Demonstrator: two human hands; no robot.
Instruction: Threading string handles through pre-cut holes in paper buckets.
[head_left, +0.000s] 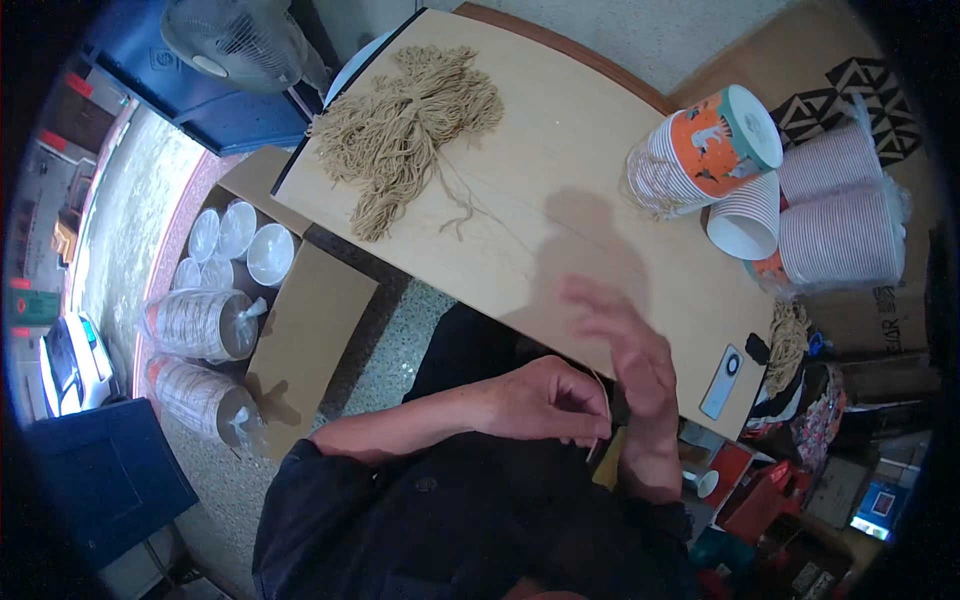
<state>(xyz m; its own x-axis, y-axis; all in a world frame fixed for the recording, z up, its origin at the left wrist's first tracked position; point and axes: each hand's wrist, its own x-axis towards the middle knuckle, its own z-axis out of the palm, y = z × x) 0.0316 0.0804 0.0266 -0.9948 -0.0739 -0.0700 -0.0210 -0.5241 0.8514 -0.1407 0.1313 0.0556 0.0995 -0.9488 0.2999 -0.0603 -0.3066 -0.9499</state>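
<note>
Pinching thin strand in left hand off near edge of table, apparently for control; holding right hand open alongside, likely for clearance.

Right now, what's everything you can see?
table: one, pale, centre
cord bundle: one, tan, table's far left
unbagged cup stacks: two, white, one orange-patterned, table's right
bagged cup stacks: at least four, whitish, left and right
box: one, brown, left, holding cups
fan: one, grey, upper left
slim device: one, pale, table's right corner
patterned cardboard: one, brown-black, upper right
panels: two, blue, left
clutter: uncountable, mixed, lower right and far left
strand: one, pale, lower centre
left hand: one, bare, lower centre, pinching strand
right hand: one, bare, beside it, open, blurred
</note>
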